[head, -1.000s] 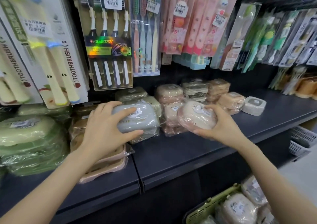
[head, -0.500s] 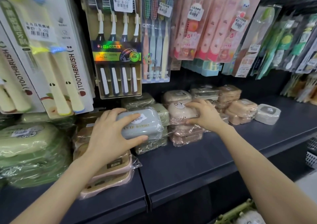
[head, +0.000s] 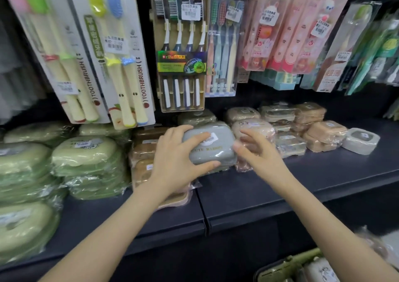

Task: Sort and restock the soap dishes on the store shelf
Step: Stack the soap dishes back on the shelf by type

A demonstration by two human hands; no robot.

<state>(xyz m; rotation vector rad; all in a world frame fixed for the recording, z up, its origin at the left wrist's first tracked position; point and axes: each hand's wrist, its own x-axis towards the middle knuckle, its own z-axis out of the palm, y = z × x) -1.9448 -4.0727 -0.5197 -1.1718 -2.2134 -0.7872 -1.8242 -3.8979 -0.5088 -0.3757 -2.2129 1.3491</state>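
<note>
The left hand [head: 172,160] grips a wrapped grey dish [head: 209,145], fingers curled over its far edge and thumb along its near edge. The dish sits on top of a pile at the middle of the dark shelf [head: 280,191], just right of a stack of brown dishes [head: 144,150]. The right hand [head: 257,154] is blurred; it seems to hold nothing, its fingers loosely spread just right of the grey dish and in front of a pink dish [head: 252,128]. Green dishes [head: 84,154] are piled at the left, tan dishes [head: 323,134] at the far right. Toothbrush packs [head: 181,50] hang above. A green basket [head: 287,266] shows at the near right.
</note>
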